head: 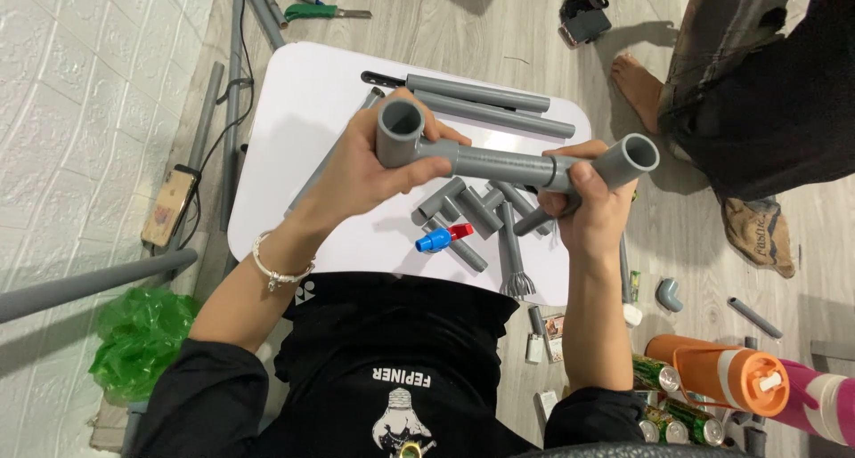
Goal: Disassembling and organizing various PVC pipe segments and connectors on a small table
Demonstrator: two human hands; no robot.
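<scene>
L hand [374, 169] grip clamped on grey elbow fitting [400, 133]; straight pipe [503, 164] seated in it. R hand [588, 204] grip clamped on second fitting [623, 160] at pipe's far end. Assy held above white counter [294, 137]. Loose pipe pcs [476, 213], blue/red valve [443, 237] not yet fitted.

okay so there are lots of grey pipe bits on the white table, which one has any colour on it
The small valve near the table's front edge, below the hands: it has a blue body and a red handle, while every pipe and fitting around it is plain grey.
</scene>
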